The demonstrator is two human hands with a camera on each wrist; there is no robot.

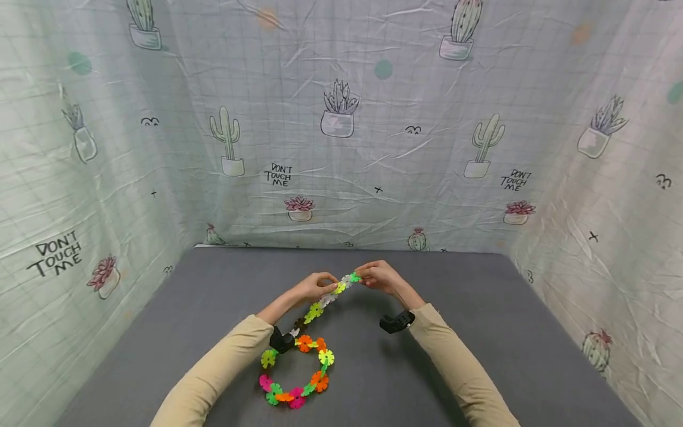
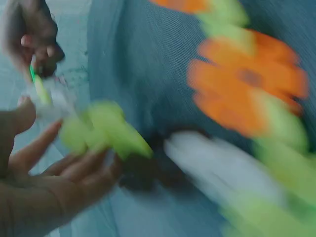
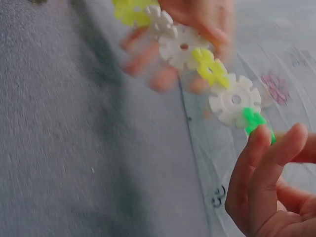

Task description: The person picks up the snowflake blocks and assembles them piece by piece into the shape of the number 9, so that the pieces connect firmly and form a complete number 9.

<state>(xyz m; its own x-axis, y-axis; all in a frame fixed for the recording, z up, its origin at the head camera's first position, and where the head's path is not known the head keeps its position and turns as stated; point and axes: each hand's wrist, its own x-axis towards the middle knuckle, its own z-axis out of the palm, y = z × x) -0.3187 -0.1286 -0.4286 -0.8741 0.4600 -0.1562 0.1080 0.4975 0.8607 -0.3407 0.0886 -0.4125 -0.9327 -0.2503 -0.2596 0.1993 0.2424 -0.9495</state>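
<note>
A chain of interlocking plastic flower discs [image 1: 316,310] rises from the table, in yellow, white, green and a dark colour. At its upper end, my right hand [image 1: 380,276] pinches a green flower disc [image 3: 254,119] between thumb and finger. That disc is slotted into a white flower disc [image 3: 236,100]. Just below, my left hand [image 1: 315,287] holds the chain near a yellow flower disc [image 3: 211,69]; its fingers look blurred in the right wrist view. The chain's lower part lies as a loop, with an orange flower disc [image 1: 320,381] and pink and green ones. My left wrist partly hides where loop and raised part meet.
The grey tabletop [image 1: 480,344] spreads under both arms. Behind and beside it hangs a pale curtain [image 1: 373,160] printed with cacti. Black bands with devices sit on both wrists, the right device [image 1: 396,322] jutting out over the table.
</note>
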